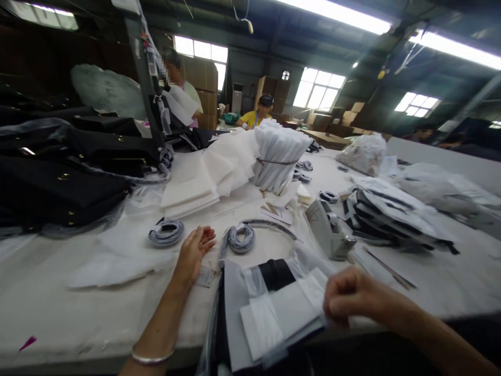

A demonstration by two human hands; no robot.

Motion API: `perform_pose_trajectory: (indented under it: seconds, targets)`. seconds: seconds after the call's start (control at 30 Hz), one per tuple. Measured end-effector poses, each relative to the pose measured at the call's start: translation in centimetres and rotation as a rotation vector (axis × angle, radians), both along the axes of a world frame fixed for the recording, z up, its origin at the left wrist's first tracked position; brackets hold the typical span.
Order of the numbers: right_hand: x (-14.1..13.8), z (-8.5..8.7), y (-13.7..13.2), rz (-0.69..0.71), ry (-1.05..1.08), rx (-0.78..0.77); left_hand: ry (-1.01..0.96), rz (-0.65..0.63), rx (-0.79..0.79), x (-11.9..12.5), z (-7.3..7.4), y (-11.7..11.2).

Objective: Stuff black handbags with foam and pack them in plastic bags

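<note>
My left hand (194, 251) hovers over the table with its palm turned inward and fingers loosely curled, holding nothing. It is between two wrapped grey coils, one coil (166, 232) on the left and another coil (241, 238) on the right. A small tag (204, 277) lies beside the wrist. At the table's front edge lies a black bag (277, 273) with a grey sheet and a white folded pad (287, 308) bound by clear film. Just right of that pad, my right hand (348, 296) is closed and slightly blurred; what its fingers hold, if anything, is hidden.
A tape dispenser (329, 230) stands beyond the bag. White foam sheets (211, 175) and a tied white bundle (279, 156) are piled at the back. Black bags (66, 177) fill the left; flat wrapped pieces (395, 214) lie right. Two people are behind the table.
</note>
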State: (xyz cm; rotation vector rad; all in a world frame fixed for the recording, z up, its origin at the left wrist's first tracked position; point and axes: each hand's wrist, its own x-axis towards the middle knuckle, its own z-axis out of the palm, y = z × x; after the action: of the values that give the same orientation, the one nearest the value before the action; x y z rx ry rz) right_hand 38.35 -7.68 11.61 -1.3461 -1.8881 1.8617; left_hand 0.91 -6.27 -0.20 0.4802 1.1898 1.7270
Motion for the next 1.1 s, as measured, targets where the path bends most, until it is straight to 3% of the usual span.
perform_pose_trajectory:
  seconds: [0.07,0.17,0.27,0.33,0.43,0.53,0.7,0.93,1.1]
  targets:
    - [2.0,-4.1,-4.0,-0.062,0.038,-0.273,0.080,-0.019,0.002,0.0,0.0,0.0]
    - [1.7,-10.1,-8.4,-0.227,0.179,-0.400,0.228,-0.046,-0.001,0.2,-0.1,0.0]
    - [-1.2,-12.7,-10.2,-0.514,0.527,-0.511,0.390,-0.070,-0.018,0.4,-0.3,0.0]
    - [-3.0,-12.6,-10.3,-0.625,0.675,-0.618,0.500,-0.095,-0.034,0.4,-0.5,0.0]
    - [-4.2,-11.8,-10.0,-0.640,0.764,-0.719,0.663,-0.143,-0.051,0.3,-0.7,0.1]
    - [-4.7,-11.9,-9.6,-0.650,0.769,-0.732,0.792,-0.155,-0.048,0.1,-0.9,0.1]
    - [-6.0,-12.2,-8.5,-0.798,0.745,-0.722,0.916,-0.149,-0.027,0.3,-0.9,-0.2]
    - [-7.2,-9.2,-6.4,-0.843,0.650,-0.761,0.972,-0.171,-0.037,0.8,0.0,-0.5]
    - [-7.5,-10.5,-4.9,-0.924,0.641,-0.649,0.870,-0.189,-0.099,0.0,-0.6,-0.1]
